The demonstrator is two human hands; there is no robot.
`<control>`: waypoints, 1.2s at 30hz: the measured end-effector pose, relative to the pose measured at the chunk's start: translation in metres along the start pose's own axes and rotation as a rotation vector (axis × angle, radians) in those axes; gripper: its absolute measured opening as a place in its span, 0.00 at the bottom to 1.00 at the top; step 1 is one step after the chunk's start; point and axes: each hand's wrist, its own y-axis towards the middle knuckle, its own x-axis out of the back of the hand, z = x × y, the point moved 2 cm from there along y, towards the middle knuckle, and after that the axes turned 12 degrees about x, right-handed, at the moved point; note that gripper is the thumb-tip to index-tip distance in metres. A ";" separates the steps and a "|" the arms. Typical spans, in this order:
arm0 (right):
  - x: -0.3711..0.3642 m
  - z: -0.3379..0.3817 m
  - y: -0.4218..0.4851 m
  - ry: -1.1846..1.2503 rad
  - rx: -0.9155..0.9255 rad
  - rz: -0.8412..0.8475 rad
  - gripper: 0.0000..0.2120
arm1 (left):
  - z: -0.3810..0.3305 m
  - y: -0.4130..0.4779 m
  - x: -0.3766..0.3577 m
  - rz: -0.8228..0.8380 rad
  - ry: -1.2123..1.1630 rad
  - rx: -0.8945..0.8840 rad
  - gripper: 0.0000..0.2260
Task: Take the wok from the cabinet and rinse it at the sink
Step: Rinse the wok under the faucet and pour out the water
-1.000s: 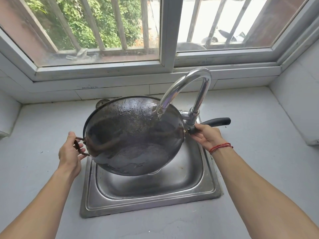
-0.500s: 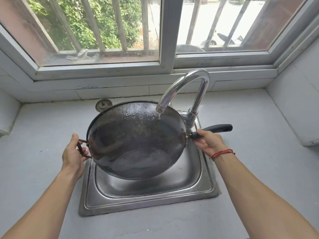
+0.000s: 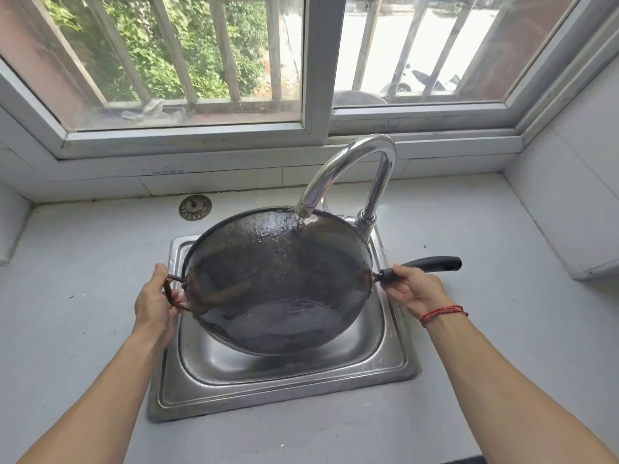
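wok [image 3: 278,279] tilted toward me over sink [image 3: 284,390] mid-tabletop, far rim under faucet [image 3: 351,169] spout, handle axis left-right between hands: left hand [image 3: 154,303] grips loop handle [image 3: 172,293], right hand [image 3: 413,289] grips long handle [image 3: 432,263] base.

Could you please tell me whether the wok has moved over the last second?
Yes. The wok has come back toward the person: the faucet spout, earlier over its inside, now ends at its far rim.
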 end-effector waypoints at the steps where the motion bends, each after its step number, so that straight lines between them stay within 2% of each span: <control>1: 0.002 0.000 0.000 -0.001 0.000 -0.002 0.04 | 0.000 -0.001 -0.003 0.009 0.000 0.005 0.16; 36: 0.038 0.008 0.004 0.008 0.000 -0.088 0.04 | 0.011 0.014 -0.040 0.046 0.102 0.014 0.16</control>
